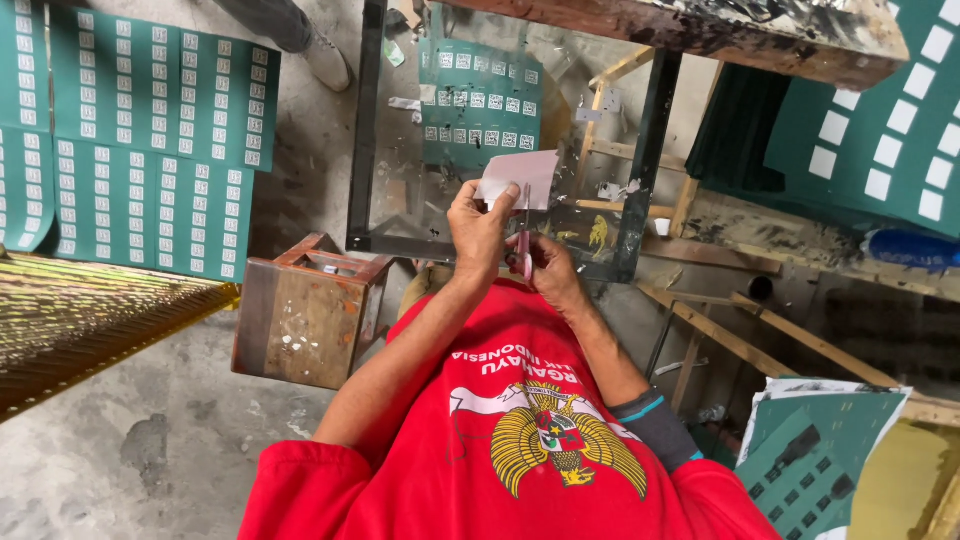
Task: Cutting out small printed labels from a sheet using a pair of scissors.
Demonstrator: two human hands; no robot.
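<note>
Standing upright, scissors (pixel 523 240) point at paper (pixel 520 178).

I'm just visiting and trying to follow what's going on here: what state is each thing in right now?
left hand: closed on the paper's lower edge.
right hand: gripping the scissors' handles.
paper: pale, held up, blades against it.
scissors: pink-handled, pointing away from the person; open or shut unclear.
wooden box: upright on the floor.
green sheets: spread flat on the floor.
</note>
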